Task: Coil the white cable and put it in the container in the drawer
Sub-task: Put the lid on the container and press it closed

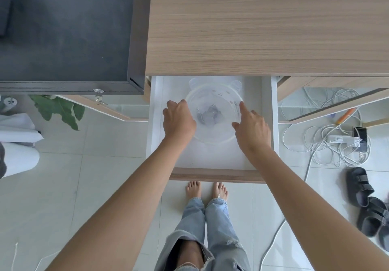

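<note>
A clear round plastic container (219,129) sits in the open white drawer (210,158) under the wooden top. My left hand (179,121) curls over the container's left rim and grips it. On the right rim rests my right hand (252,129), index finger stretched out and thumb apart, holding nothing. A tangle of white cables (336,152) lies on the tiled floor to the right of the drawer. One long white cable (273,239) runs from it toward the near floor. Something small and pale lies inside the container; I cannot tell what.
A phone and white power strip (357,139) lie among the cables. Black sandals (368,205) sit at the far right. My bare feet (206,190) stand just before the drawer front. A dark cabinet (67,31) and a green leaf (61,108) are at the left.
</note>
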Available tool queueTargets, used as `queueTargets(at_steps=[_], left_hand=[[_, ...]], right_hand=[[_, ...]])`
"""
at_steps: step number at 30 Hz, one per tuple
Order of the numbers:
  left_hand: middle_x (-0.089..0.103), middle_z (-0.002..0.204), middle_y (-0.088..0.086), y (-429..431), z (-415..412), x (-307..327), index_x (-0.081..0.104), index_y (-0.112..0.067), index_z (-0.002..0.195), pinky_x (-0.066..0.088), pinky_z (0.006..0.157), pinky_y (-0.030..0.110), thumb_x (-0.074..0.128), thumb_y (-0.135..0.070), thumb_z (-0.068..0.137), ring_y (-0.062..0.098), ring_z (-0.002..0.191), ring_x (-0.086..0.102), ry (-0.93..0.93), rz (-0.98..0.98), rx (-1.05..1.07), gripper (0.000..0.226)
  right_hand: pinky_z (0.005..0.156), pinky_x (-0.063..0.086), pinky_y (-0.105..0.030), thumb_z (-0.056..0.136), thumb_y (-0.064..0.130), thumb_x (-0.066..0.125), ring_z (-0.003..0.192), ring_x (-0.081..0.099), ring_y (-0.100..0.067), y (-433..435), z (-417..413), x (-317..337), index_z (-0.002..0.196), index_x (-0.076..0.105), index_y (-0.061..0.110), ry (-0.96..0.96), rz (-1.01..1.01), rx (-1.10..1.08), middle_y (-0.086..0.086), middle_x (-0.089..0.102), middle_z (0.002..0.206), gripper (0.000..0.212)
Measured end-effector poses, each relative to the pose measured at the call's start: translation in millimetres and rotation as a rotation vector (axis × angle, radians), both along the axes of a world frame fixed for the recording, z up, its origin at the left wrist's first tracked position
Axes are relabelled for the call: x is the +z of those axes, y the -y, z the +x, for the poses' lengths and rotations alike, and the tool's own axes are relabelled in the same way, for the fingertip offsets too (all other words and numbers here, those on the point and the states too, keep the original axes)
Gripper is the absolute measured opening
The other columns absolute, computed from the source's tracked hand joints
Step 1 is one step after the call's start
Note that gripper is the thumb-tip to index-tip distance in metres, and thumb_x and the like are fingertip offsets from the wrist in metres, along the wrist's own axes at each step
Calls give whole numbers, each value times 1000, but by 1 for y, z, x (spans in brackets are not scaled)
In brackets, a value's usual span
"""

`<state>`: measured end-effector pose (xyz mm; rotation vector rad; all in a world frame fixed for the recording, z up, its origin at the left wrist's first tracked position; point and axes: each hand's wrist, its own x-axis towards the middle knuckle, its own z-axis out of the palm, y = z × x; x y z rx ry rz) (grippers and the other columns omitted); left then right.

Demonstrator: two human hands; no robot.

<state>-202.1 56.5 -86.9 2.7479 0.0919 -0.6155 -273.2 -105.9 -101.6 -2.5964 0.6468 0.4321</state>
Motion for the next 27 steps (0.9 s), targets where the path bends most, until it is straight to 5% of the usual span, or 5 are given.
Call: queueTargets(at_steps=[7,11,19,22,27], left_hand=[[54,126,19,-2,0,-4,31,-8,144,53,91,48,68,-13,89,38,118,54,-187,-240,30,66],[57,125,15,-8,3,-3,-6,-32,160,47,66,29,68,-16,91,29,101,58,-258,-291,20,102],[32,159,12,-13,2,-10,-4,-38,159,47,89,34,63,-19,95,32,130,49,-244,-265,-107,94],[-11,168,13,-9,-6,-9,1,-28,160,27,118,52,67,-25,92,39,153,5,-104,-19,-388,95],[-5,169,11,-2,-34,-24,10,-19,160,16,121,50,77,-56,76,37,154,-4,75,107,-853,114]], right_hand=[[83,39,-41,99,10,52,120,49,-40,-3,-4,-7,158,14,11,10,168,-19,-23,57,120,70],[98,43,-46,100,19,56,128,50,-42,-8,-6,-10,159,9,15,51,301,-99,-20,48,146,76],[109,35,-45,98,20,61,140,40,-37,-6,-9,-15,160,8,19,93,381,-144,-13,38,157,82],[88,44,-43,95,35,64,123,53,-39,5,7,-10,158,13,26,49,280,-63,-18,49,140,82],[97,44,-45,89,49,68,125,53,-40,29,60,-4,156,26,24,-73,191,91,-20,49,141,84]])
